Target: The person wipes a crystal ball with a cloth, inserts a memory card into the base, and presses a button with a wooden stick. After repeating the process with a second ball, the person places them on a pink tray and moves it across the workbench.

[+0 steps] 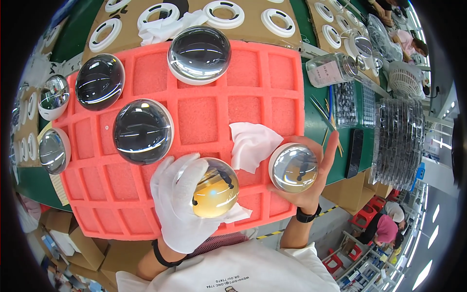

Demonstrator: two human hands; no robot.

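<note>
My left hand (172, 202), in a white glove, is closed round the side of a clear dome (216, 192) with yellowish reflections and dark spots. My bare right hand (318, 187) cups a white-rimmed clear dome (295, 168) from behind and below, its index finger stretched up alongside. A white cloth (252, 146) lies on the pink foam tray (197, 119), its right corner reaching the right-hand dome. Another bit of white cloth (237, 214) shows beside the left-hand dome. On the tray rest dark-looking domes with white rims (142, 131) (100, 82) (199, 54).
Two more domes (54, 151) (53, 97) stand at the tray's left edge. White rings (224, 14) lie on cardboard beyond it. To the right are a clear jar (331, 69), thin sticks (323, 114), a black box (355, 153) and stacked clear trays (398, 143). People sit farther off.
</note>
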